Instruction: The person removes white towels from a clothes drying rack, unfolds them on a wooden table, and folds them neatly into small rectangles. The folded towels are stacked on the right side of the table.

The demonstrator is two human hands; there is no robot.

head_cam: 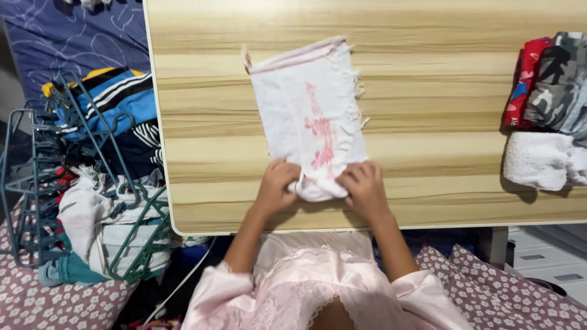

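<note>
Far left, off the table: a heap of mixed clothing (104, 183) lay tangled with dark green plastic hangers (43, 183) on a flower-patterned bedcover (36, 299). A blue garment with white and black stripes (119, 101) sat at the top of the heap, a white one (85, 214) lower down.

The wooden table (428, 73) with pale striped grain filled most of the view. Near its middle lay a white cloth (309, 113) with a pink stripe along the far edge, a faded red print down its length and frayed threads on its right side. It lay flat, slightly tilted, its near end bunched into a small roll close to the table's near edge.

Left hand (276, 185): fingers curled closed over the left part of the rolled near end, gripping it. Right hand (365, 188): fingers likewise curled shut on the right part of the roll, knuckles up. Both hands were touching the cloth, close together, with the roll between them. Pale pink satin sleeves (214, 293) showed below.

Far right of the table: a folded stack held a red piece (524, 79) beside a grey camouflage piece (559, 79), with a folded white towel (541, 160) just in front of them, well apart from the cloth.
</note>
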